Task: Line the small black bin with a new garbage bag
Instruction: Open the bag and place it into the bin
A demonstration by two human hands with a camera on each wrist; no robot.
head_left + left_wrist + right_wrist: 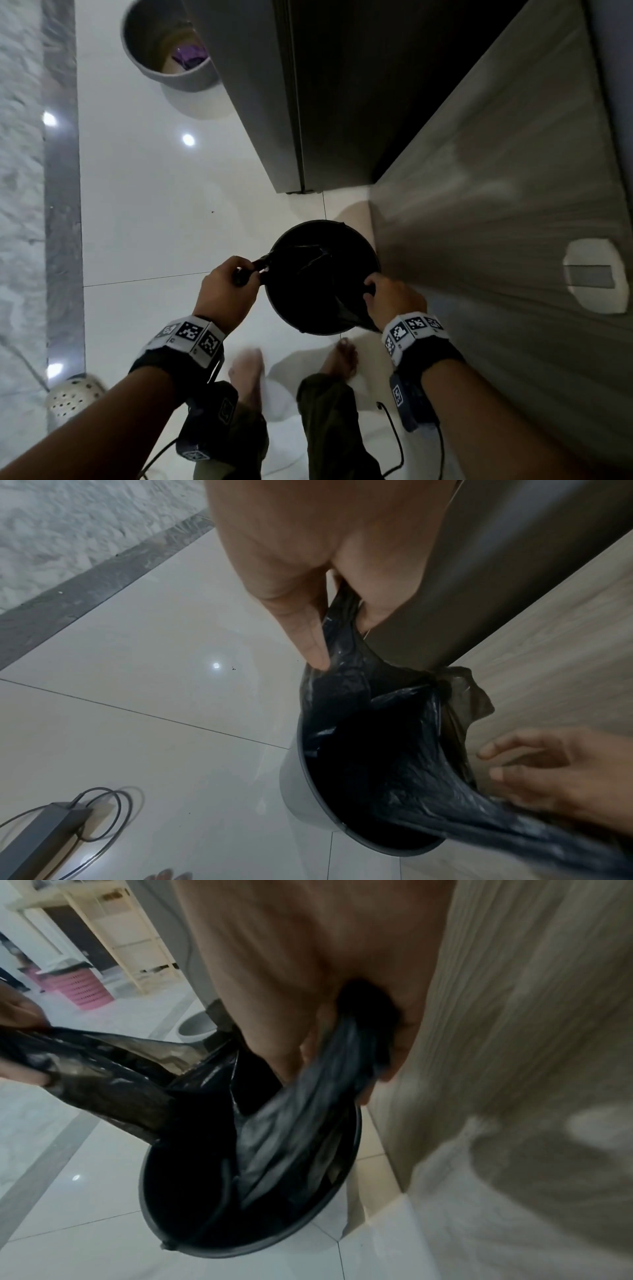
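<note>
A small round black bin (371,255) (294,785) (154,1215) stands on the white tile floor beside a wooden panel. A black garbage bag (308,270) (387,723) (291,1123) hangs down inside it, its mouth stretched wide above the rim. My left hand (227,287) (301,610) pinches the bag's left edge just outside the rim. My right hand (390,301) (342,1007) grips a bunched part of the bag's right edge at the rim, close to the panel. The bag's bottom is lost in the dark bin.
A wood-grain panel (496,205) rises right of the bin, a dark cabinet (325,102) behind it. A grey bin (178,65) with rubbish stands at the back left. A power strip with cable (44,831) and a perforated shoe (73,394) lie on the floor.
</note>
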